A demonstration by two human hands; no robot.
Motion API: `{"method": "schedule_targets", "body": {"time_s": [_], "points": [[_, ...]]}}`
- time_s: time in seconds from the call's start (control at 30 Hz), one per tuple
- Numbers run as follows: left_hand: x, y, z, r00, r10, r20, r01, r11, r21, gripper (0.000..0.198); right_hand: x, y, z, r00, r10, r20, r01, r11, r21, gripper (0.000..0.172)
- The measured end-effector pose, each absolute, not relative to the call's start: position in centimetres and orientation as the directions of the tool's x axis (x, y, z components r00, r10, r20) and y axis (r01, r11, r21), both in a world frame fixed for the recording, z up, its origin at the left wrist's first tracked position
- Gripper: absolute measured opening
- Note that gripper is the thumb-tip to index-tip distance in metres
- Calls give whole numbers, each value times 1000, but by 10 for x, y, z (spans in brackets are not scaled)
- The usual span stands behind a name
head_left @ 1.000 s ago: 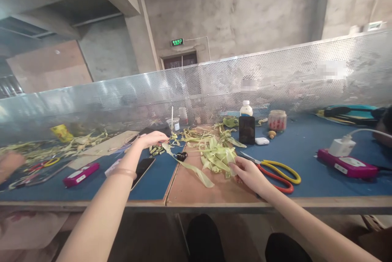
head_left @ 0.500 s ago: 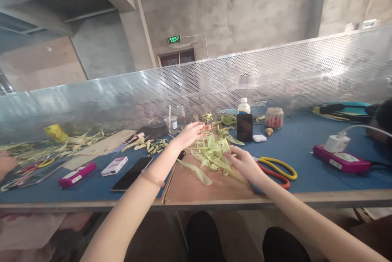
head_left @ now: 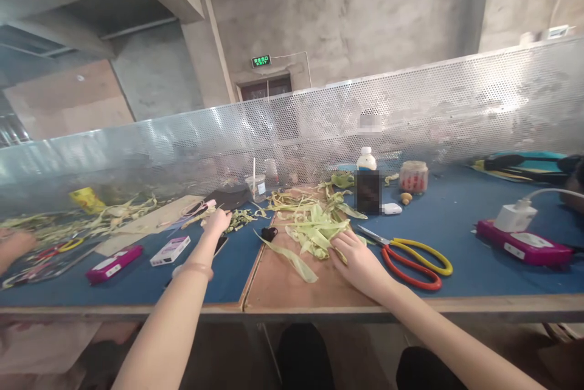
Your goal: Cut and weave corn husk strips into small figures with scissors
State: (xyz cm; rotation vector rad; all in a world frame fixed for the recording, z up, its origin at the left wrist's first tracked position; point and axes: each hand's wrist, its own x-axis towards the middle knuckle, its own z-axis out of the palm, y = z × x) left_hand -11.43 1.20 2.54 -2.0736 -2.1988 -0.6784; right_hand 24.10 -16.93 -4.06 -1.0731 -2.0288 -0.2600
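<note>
A pile of pale green leaf strips (head_left: 314, 226) lies on a brown board (head_left: 292, 283) set into the blue table (head_left: 460, 256). My right hand (head_left: 356, 259) rests on the pile's near right edge, fingers curled onto the strips. My left hand (head_left: 216, 221) is stretched out to the left, fingers closed, at a small heap of folded green pieces (head_left: 239, 218); what it holds is hidden. A loose strip (head_left: 292, 259) trails toward the table's front.
Yellow and red scissors (head_left: 413, 256) lie right of my right hand. A dark phone (head_left: 367, 191), bottle (head_left: 365, 160), jar (head_left: 413, 177) and cup (head_left: 258, 184) stand at the back. Pink boxes (head_left: 113, 263) and a white box (head_left: 170, 251) lie left. Another person's hand (head_left: 13, 244) at far left.
My left hand has swung from the back of the leaf pile to the left, onto the heap of folded pieces. My right hand has stayed at the pile's near edge.
</note>
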Motion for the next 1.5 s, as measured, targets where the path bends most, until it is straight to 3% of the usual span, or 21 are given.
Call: {"method": "schedule_targets", "body": {"time_s": [0.17,0.43,0.57,0.67,0.77,0.83,0.97,1.13,1.3,1.4,1.5], "points": [[-96,25,4,-37,943,330,971,-45,236,37,242,-173,-40,-340,606,719,750,636,-181,15],[-73,36,15,-43,959,281,981,-12,193,16,242,-174,-39,-356,641,679,754,627,-196,14],[-66,26,25,-49,944,325,977,-22,213,26,245,-174,-37,-196,726,659,746,546,-380,13],[-53,5,33,24,925,379,966,-119,230,35,248,-173,-35,-89,800,593,689,480,-543,19],[-35,-36,36,165,908,385,927,-276,253,33,251,-174,-29,-33,882,470,553,408,-727,27],[-20,-69,33,362,865,347,830,-469,302,30,252,-176,-23,-19,924,383,426,354,-833,27],[3,-123,14,550,808,211,721,-587,369,28,254,-172,-2,-68,957,282,182,290,-940,23],[12,-140,-9,549,812,196,725,-580,371,34,251,-142,35,-163,957,238,126,260,-957,18],[13,-152,-20,579,786,214,676,-610,414,31,244,-117,64,-337,937,92,50,116,-992,16],[18,-169,-26,566,784,256,639,-613,463,28,235,-121,67,-291,933,213,-105,191,-976,15],[26,-179,-29,500,820,278,611,-562,558,23,222,-136,55,-103,923,372,-213,345,-914,14]]}}
